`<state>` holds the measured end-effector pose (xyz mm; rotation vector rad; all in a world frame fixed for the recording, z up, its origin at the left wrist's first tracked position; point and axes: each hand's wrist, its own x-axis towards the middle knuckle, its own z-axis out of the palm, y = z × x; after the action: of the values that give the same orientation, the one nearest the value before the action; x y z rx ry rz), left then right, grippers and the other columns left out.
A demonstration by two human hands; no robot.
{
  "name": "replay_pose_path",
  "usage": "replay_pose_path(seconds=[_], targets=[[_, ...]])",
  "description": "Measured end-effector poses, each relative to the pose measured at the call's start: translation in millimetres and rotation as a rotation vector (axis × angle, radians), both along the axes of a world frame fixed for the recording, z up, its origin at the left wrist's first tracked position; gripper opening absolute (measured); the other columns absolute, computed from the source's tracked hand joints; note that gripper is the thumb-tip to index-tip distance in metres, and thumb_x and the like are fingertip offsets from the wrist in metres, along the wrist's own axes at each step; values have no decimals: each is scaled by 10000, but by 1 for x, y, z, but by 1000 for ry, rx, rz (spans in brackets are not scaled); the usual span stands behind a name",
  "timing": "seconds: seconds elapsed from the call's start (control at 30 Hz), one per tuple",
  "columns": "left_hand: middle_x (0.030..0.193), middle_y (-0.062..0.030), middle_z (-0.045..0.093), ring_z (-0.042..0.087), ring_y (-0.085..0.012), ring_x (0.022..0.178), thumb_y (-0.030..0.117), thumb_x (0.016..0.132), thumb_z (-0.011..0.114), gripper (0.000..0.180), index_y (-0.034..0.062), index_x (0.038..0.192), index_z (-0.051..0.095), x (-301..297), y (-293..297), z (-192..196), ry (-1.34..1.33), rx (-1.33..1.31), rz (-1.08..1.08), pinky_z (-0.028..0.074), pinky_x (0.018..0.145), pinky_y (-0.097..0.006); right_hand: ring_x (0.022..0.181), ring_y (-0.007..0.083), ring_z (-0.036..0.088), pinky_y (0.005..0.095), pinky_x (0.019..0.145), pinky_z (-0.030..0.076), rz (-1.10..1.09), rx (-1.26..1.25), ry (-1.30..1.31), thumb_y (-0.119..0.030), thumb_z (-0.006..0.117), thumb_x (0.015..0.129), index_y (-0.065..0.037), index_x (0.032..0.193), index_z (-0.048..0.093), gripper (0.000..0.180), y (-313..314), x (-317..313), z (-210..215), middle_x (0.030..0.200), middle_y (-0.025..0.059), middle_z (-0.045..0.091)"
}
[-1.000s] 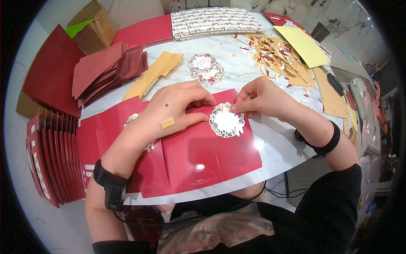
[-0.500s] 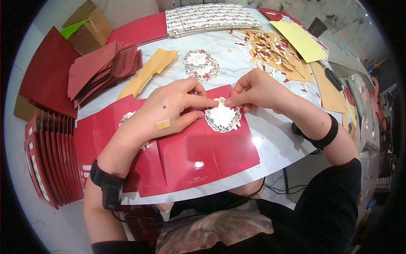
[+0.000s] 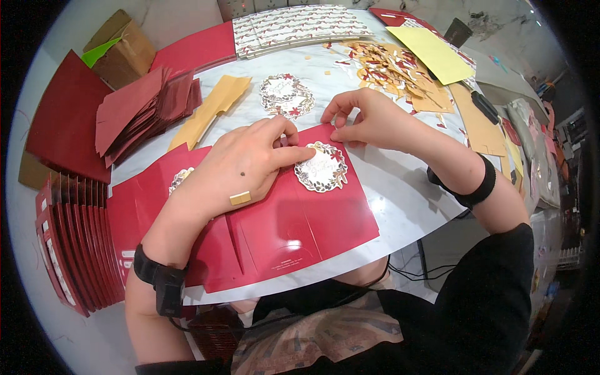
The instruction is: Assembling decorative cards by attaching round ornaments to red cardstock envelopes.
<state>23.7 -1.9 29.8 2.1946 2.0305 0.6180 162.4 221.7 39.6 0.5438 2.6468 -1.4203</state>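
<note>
Indoors, left hand [image 3: 250, 159] touches cutout [image 3: 322, 172], right hand [image 3: 367, 119] beside (fingers [image 3: 297, 155] parted), marbled table [image 3: 406, 197] beneath.

wreath cutout [image 3: 320, 169]: round, white paper, wavy rim, dark leaves plus some red around a pale middle with faint lettering. printed side up, on far right part of red sheet [image 3: 294, 231]. sheet glossy, flat, slightly skewed, crease lines, small pale print by near edge.
</note>
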Motion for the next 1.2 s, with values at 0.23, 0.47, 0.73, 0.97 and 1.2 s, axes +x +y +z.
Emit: replay_pose_path(seconds=[0.23, 0.47, 0.73, 0.97, 1.2], targets=[[1140, -114, 627, 643, -323, 998, 38, 880, 610, 316, 143, 1157, 720, -1, -4, 2, 119, 50, 79, 524, 863, -425, 715, 126, 680, 278, 635, 526, 127, 336, 41, -84, 850, 746, -13, 978, 740, 267, -5, -6, 6, 837, 50, 720], [1044, -144, 668, 654, -345, 998, 259, 870, 712, 230, 59, 975, 672, -17, -16, 25, 317, -67, 351, 517, 852, -445, 755, 155, 672, 305, 649, 508, 197, 217, -119, -75, 867, 723, -33, 896, 715, 234, 11, -21, 7, 855, 50, 729], [832, -142, 685, 687, -312, 782, 366, 783, 813, 378, 36, 904, 672, -40, -28, 42, 79, -363, 365, 529, 689, -390, 754, 146, 672, 318, 641, 508, 164, 274, -143, -60, 844, 747, -47, 905, 719, 201, 6, -29, 28, 823, 48, 727], [828, -141, 679, 678, -286, 782, 252, 748, 810, 280, 19, 865, 709, -49, -32, 52, 42, -390, 289, 524, 709, -381, 775, 139, 681, 337, 648, 530, 194, 398, -76, -56, 778, 821, -55, 908, 738, 97, -9, -20, 48, 839, 57, 737], [677, -115, 659, 651, -198, 634, 187, 796, 735, 214, 4, 906, 754, -54, -41, 75, -190, -421, 409, 507, 636, -320, 726, 125, 707, 262, 655, 570, 104, -2, -112, -61, 721, 887, 4, 922, 733, 74, -8, -14, 53, 835, 65, 735]])
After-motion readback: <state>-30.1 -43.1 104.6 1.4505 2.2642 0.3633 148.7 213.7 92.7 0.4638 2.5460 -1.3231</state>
